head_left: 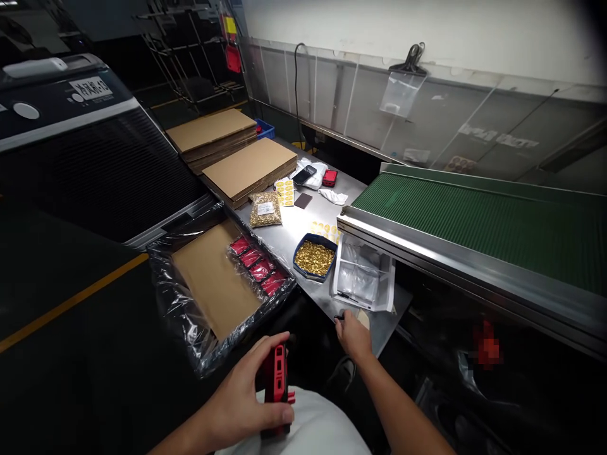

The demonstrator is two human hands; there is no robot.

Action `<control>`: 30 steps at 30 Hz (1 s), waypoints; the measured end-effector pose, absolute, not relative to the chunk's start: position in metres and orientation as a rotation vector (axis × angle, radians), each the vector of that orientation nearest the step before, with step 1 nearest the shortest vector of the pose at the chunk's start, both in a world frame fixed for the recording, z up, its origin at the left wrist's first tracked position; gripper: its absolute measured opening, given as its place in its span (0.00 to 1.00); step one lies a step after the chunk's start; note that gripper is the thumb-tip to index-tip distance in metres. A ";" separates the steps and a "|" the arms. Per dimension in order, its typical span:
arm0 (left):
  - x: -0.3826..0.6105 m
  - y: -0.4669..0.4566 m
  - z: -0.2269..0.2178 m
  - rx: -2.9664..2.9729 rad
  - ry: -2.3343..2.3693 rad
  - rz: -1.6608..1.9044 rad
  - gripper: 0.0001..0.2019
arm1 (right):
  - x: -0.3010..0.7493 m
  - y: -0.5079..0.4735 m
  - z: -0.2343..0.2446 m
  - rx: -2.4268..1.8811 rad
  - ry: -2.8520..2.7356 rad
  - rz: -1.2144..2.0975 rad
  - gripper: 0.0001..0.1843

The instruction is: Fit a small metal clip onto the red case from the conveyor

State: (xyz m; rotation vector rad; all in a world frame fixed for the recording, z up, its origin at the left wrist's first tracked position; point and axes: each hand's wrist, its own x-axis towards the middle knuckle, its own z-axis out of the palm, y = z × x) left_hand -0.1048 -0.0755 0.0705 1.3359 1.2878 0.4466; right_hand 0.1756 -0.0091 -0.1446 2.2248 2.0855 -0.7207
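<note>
My left hand [249, 395] is closed around a red and black device [276, 382], held upright over my lap. My right hand [351, 333] reaches to the near edge of the steel table [303, 221], fingers pinched on a small dark object I cannot make out. Just beyond it lies a white tray of clear plastic bags [364, 278]. A blue tub of small gold parts [314, 256] stands left of that tray. A plastic-lined cardboard box [215, 284] at the left holds a row of red packed items [256, 265].
A green conveyor belt [484, 221] runs along the right. Flat cardboard stacks [232, 155], a bag of gold parts [265, 210], yellow sticker sheets [285, 191], a phone [304, 174] and a red item [329, 177] lie farther back. A dark machine [71, 145] stands at the left.
</note>
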 end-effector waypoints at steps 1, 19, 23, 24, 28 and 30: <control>-0.104 -0.075 0.070 1.344 1.274 0.455 0.45 | 0.175 -0.011 -0.144 2.236 2.069 -0.719 0.12; -0.140 -0.063 0.011 0.874 1.303 0.591 0.25 | 0.217 -0.067 -0.144 2.685 1.737 -0.835 0.14; -0.122 -0.062 -0.002 0.781 1.358 0.778 0.26 | 0.238 -0.090 -0.152 2.810 1.506 -0.864 0.11; -0.115 -0.062 -0.004 0.710 1.290 0.799 0.24 | 0.240 -0.095 -0.153 2.827 1.471 -0.889 0.10; -0.091 -0.062 -0.012 0.156 0.780 0.630 0.25 | 0.236 -0.105 -0.149 2.918 1.443 -1.087 0.12; -0.084 -0.062 -0.013 -0.029 0.596 0.537 0.31 | 0.227 -0.102 -0.137 2.928 1.485 -1.246 0.16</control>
